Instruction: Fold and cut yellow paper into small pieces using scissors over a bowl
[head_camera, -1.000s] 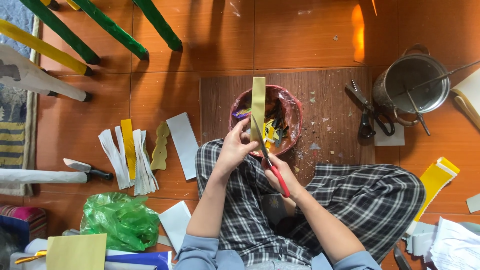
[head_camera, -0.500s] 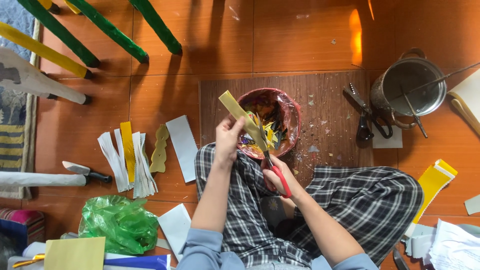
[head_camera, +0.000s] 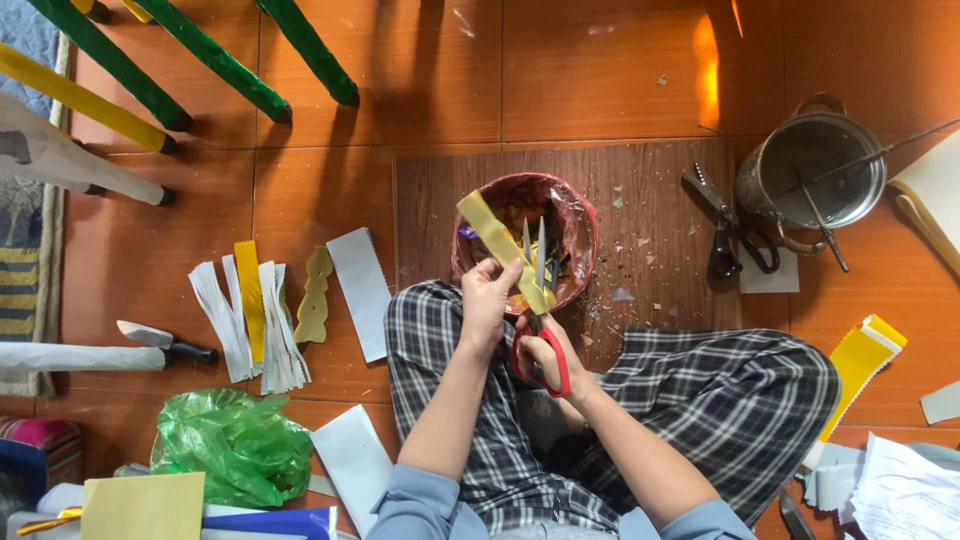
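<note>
while the left hand (head_camera: 487, 298) pinched the yellow paper strip (head_camera: 498, 240) above the bowl (head_camera: 575, 215), the right hand (head_camera: 553, 352) gripped open red-handled scissors (head_camera: 535, 300); strip judged light, floppy, best held near the cut.

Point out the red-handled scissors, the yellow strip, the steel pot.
red-handled scissors (head_camera: 541, 362), head view, red handle loop
yellow strip (head_camera: 492, 231), head view, upper part
steel pot (head_camera: 818, 170), head view, inner wall
</note>
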